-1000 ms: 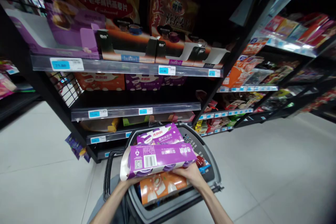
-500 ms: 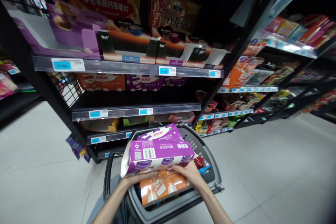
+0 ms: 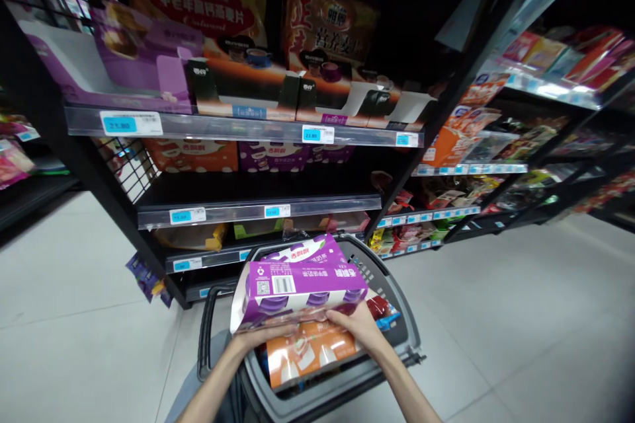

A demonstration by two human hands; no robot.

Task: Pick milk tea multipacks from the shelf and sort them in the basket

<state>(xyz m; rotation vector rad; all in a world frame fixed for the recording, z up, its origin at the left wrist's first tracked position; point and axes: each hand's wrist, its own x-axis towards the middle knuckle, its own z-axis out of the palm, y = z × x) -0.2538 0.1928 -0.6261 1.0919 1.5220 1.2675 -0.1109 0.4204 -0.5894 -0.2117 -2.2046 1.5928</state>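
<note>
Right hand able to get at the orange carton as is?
Probably yes, though the right hand would likely have to let go of the purple carton; the near part of the orange carton lies uncovered.

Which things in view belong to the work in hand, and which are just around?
In hand:
- barcoded purple carton, held by left hand and right hand
- basket
- second purple carton and orange pack in it

Just around:
- yellow bag, upper shelf
- orange box, shelf below
- price tags
</note>
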